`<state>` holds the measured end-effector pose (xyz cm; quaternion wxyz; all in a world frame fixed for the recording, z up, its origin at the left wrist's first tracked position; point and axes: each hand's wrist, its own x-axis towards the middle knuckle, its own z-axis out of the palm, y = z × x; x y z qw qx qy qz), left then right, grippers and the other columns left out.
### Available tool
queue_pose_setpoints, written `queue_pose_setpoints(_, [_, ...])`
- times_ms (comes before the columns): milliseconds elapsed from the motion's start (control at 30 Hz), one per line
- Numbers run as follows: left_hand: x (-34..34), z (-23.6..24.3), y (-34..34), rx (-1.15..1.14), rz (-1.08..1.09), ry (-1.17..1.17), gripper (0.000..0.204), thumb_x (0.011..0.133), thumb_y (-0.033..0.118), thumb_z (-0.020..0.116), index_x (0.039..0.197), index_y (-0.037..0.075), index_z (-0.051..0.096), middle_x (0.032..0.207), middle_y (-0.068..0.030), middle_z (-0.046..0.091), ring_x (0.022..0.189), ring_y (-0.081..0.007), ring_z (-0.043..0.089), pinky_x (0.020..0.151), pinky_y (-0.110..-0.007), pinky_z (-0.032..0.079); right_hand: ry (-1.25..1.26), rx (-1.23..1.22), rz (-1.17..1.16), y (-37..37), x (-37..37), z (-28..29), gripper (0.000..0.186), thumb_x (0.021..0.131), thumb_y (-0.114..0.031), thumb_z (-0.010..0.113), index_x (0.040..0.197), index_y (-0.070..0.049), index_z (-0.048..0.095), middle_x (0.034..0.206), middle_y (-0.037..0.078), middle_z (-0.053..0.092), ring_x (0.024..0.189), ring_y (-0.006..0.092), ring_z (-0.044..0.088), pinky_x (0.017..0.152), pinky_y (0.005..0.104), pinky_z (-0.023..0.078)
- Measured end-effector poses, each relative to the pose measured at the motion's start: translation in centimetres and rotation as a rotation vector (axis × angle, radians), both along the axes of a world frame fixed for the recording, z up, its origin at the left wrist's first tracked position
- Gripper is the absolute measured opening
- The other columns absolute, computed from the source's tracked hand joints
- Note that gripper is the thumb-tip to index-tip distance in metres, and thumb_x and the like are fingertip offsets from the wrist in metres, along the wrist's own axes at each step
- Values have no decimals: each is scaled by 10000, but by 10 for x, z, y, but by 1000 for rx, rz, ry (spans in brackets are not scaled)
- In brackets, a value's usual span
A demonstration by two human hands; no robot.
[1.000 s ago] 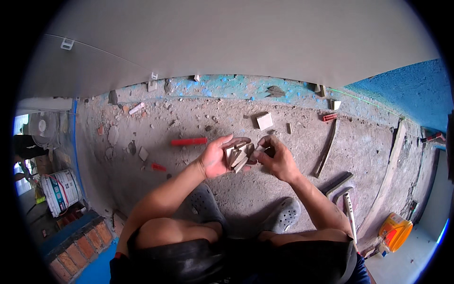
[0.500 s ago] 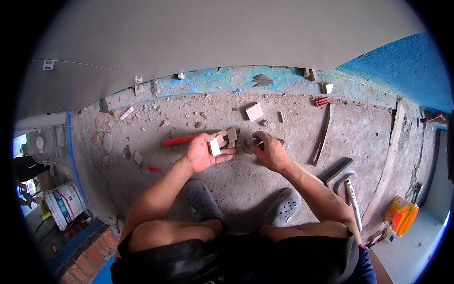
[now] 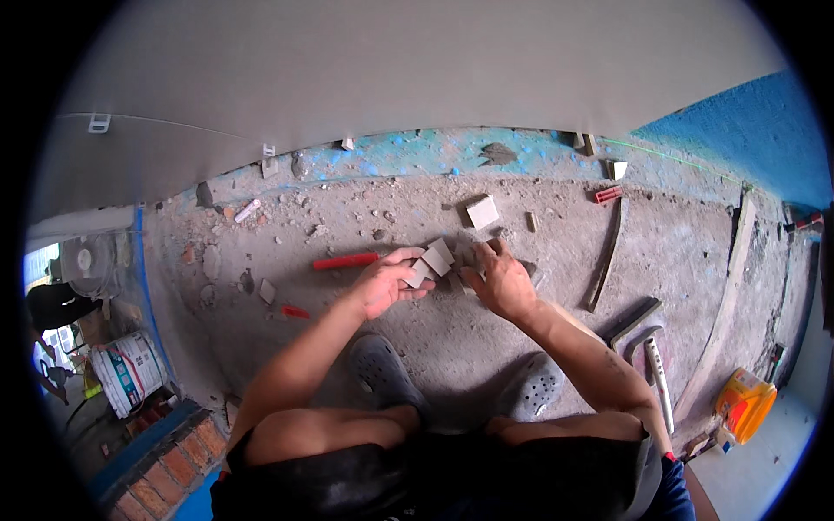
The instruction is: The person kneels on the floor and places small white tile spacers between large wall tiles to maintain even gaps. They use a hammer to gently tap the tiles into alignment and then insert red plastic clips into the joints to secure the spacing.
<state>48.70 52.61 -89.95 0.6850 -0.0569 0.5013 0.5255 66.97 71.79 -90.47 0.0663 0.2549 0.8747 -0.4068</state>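
Gritty floor (image 3: 456,369) lies beneath both hands (image 3: 380,286), the left holding pale pieces (image 3: 438,259).

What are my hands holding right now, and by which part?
The left hand supports small pale flat pieces by their undersides. Whether the right hand grips any, and by which part, cannot be told.

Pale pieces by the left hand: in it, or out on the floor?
In it: the pale pieces rest in the left hand, the nearest one partly covering its fingers.
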Motion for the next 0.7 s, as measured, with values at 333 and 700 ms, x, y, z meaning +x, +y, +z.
queue_pose_setpoints(333, [12, 11, 12, -27, -132, 338, 428, 905, 82, 679, 1297, 85, 506, 1199, -71, 608, 1006, -154, 625, 815, -341, 553, 11, -19, 260, 4, -36, 9, 541, 817, -213, 738, 1318, -117, 556, 1177, 200, 567, 954, 396, 661, 827, 458, 561])
queue_pose_setpoints(700, [24, -10, 0, -32, -395, 848, 283, 898, 12, 640, 1171, 32, 564, 986, -50, 638, 821, -126, 637, 726, -291, 541, 137, -257, -101, 29, -15, 15, 259, 863, -163, 655, 1089, -38, 636, 897, 197, 689, 860, 355, 686, 763, 422, 537])
